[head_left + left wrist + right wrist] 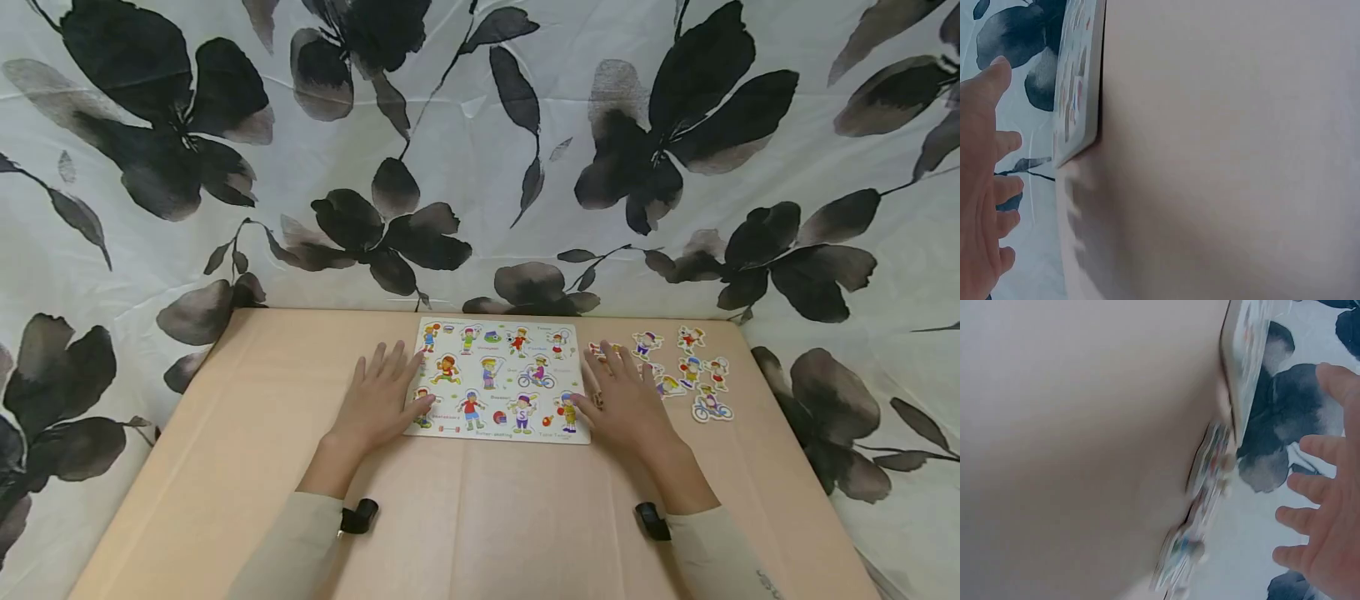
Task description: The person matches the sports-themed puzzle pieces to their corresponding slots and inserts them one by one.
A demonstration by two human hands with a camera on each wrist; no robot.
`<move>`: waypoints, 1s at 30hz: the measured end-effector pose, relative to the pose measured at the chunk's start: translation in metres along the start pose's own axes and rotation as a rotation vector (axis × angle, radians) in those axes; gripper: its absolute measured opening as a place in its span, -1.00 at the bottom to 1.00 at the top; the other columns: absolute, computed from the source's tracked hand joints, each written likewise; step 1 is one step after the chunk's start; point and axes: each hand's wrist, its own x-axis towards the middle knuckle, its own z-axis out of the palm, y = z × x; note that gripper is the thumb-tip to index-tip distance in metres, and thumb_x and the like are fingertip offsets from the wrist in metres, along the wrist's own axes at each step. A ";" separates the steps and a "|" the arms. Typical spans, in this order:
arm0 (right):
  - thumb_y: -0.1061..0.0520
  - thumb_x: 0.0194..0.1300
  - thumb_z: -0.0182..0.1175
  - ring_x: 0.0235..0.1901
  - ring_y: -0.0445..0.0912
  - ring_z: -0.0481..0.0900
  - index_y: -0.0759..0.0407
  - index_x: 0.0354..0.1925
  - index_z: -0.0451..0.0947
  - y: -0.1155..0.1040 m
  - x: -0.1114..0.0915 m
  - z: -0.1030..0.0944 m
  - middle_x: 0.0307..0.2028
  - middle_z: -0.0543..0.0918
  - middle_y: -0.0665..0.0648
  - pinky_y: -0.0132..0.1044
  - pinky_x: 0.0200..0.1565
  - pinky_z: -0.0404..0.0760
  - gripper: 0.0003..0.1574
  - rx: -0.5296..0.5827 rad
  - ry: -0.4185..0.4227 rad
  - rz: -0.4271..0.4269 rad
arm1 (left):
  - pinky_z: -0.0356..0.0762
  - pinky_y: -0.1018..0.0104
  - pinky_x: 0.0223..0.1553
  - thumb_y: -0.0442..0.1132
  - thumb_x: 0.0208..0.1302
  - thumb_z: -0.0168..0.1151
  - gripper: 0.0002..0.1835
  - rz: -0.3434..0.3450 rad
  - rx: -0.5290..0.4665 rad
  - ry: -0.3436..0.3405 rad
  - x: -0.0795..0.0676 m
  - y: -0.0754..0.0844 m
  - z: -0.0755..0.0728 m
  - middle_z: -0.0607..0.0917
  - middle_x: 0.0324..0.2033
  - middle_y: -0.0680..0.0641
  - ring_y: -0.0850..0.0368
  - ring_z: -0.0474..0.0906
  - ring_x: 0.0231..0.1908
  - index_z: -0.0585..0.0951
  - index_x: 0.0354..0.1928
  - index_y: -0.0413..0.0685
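A flat white puzzle board [447, 400] printed with colourful children at sports lies on the table between the two hands. My left hand [384, 398] is by the board's left edge, fingers spread and thumb over the edge. Opposite it, my right hand [628, 404] has its fingers spread at the board's right edge. Both wrist views show the left palm [975, 169] and the right palm [1335, 537] raised above the table, holding nothing. Several loose puzzle pieces, among them a bicycle rider piece [711, 408], lie right of the board, some partly hidden by the right hand.
The light wood-coloured table [480, 517] reaches back to a white cloth [480, 150] with dark flowers. Some loose pieces carry small round knobs [1196, 551]. Dark straps are at the left wrist [360, 517] and the right wrist [652, 522].
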 end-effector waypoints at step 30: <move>-0.09 0.45 0.30 0.38 0.39 0.32 0.24 0.45 0.37 0.085 -0.001 0.003 0.37 0.41 0.42 0.42 0.36 0.34 -0.22 0.298 -0.020 0.009 | 0.03 -0.42 0.52 0.26 0.54 0.00 -0.22 0.113 -0.159 -0.105 0.006 -0.034 0.013 0.14 0.62 -0.19 -0.37 0.01 0.58 0.20 0.62 0.04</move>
